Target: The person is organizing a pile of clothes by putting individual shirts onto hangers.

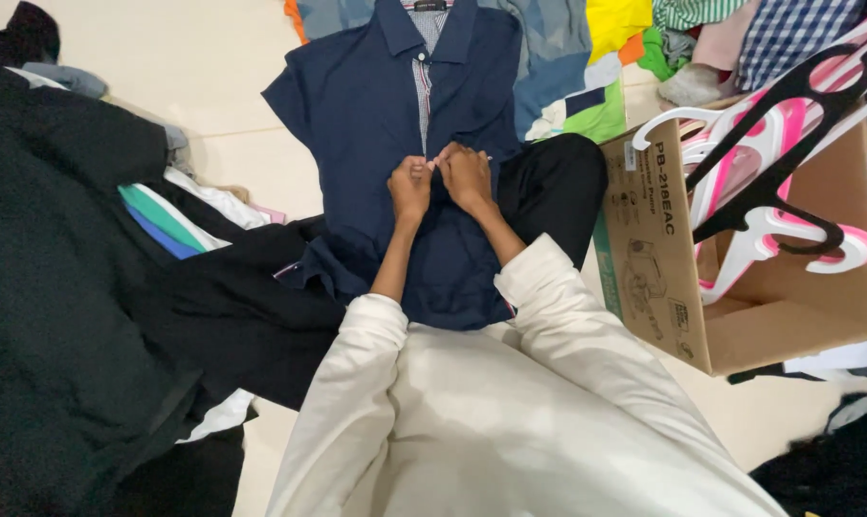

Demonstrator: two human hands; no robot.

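Head view, looking straight down. I see a navy polo shirt (pixel 371 105) spread front-up across the person's lap and the pale floor (pixel 213 86). Its long axis runs near vertical in the picture: collar at the top edge, far from the person, hem nearest the body, just above the cream sleeves (pixel 548 316). The axis leans slightly, hem a little left of the collar. One short sleeve juts out toward the upper left.

Both hands meet at the button placket, about mid-chest of the shirt. Left hand (pixel 411 185) is curled, fingertips pinching the placket edge. Right hand (pixel 467 177) is likewise curled and pinching the opposite edge; the two hands touch each other. I cannot tell whether a button sits between the fingers.

Under the shirt's right side, black trousers (pixel 558 187). To the left, a heap of black garments (pixel 60 287) with a green-and-blue striped piece (pixel 161 220) poking out. To the right, an open cardboard box (pixel 663 239) beside the person's leg, holding pink, white and black hangers (pixel 768 172). Beyond the collar, a jumble of coloured clothes (pixel 634 38), checked and yellow among them.
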